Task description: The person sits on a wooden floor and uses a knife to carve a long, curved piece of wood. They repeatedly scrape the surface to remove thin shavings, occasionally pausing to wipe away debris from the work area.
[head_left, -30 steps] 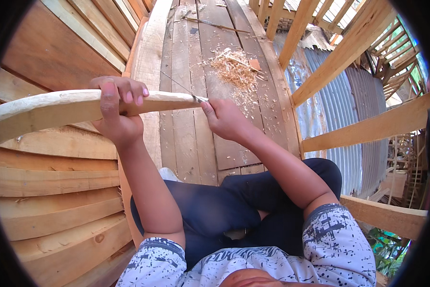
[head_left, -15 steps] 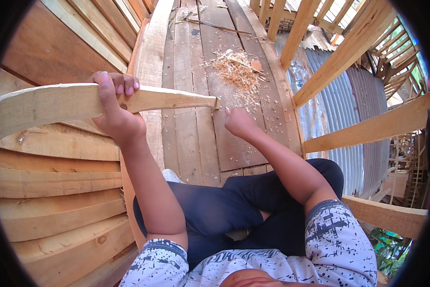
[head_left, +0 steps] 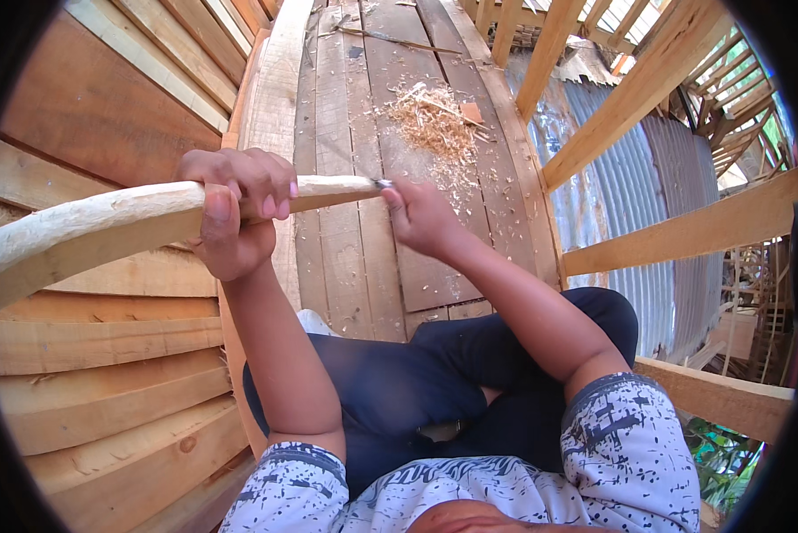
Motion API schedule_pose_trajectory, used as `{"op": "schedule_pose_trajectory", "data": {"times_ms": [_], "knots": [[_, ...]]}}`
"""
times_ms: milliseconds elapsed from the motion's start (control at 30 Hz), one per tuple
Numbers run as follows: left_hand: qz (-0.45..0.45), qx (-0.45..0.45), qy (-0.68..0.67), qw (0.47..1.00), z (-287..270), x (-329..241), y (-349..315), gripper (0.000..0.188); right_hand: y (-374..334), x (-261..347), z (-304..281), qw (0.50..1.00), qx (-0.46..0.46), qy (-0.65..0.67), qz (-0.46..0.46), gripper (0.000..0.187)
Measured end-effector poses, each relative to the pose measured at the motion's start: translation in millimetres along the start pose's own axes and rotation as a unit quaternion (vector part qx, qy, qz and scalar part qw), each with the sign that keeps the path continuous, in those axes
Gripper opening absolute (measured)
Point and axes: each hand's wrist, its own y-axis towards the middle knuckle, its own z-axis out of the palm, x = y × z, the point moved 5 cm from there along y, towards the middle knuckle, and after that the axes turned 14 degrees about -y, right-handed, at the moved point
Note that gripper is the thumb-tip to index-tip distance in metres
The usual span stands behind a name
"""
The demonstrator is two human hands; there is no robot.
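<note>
A long, curved piece of pale wood (head_left: 106,213) reaches from the left rim to a narrow end near my right hand. My left hand (head_left: 237,200) is closed around it, fingers over the top and thumb on the near side. Its pale, rough-cut upper edge is turned up. My right hand (head_left: 421,216) is closed on a knife (head_left: 383,184) beside the narrow end. Only a bit of metal by the fist and a thin, blurred blade pointing up and left show; the fist hides the handle.
A heap of wood shavings (head_left: 430,124) lies on the plank floor (head_left: 341,258) ahead, with chips scattered about. Stacked boards (head_left: 106,333) line the left side. Wooden railing bars (head_left: 683,222) and corrugated metal sheets (head_left: 594,160) are on the right. My crossed legs (head_left: 372,373) are below.
My left hand has rolled the curved wood so that its cut edge faces up more. My right hand has moved slightly left and up, and the knife's metal now shows at the wood's end.
</note>
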Motion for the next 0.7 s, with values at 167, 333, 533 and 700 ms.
{"op": "schedule_pose_trajectory", "data": {"times_ms": [167,333,533,700], "knots": [[-0.006,-0.013,-0.009,1.000,-11.2,-6.5,-0.9,0.015,5.9,-5.2,8.2,0.996,0.004,-0.034,0.078,0.035],[-0.006,-0.034,-0.035,0.999,-17.6,-4.3,-2.5,0.015,3.2,-44.1,21.1,0.997,0.001,-0.045,0.069,0.039],[-0.009,-0.022,-0.029,0.999,-18.2,-8.4,-6.9,0.014,-4.0,10.9,2.3,0.998,-0.024,0.029,-0.045,0.036],[0.015,-0.139,0.042,0.989,-22.5,-7.6,5.9,0.013,0.0,-45.4,27.0,0.990,0.004,-0.083,0.111,0.030]]}}
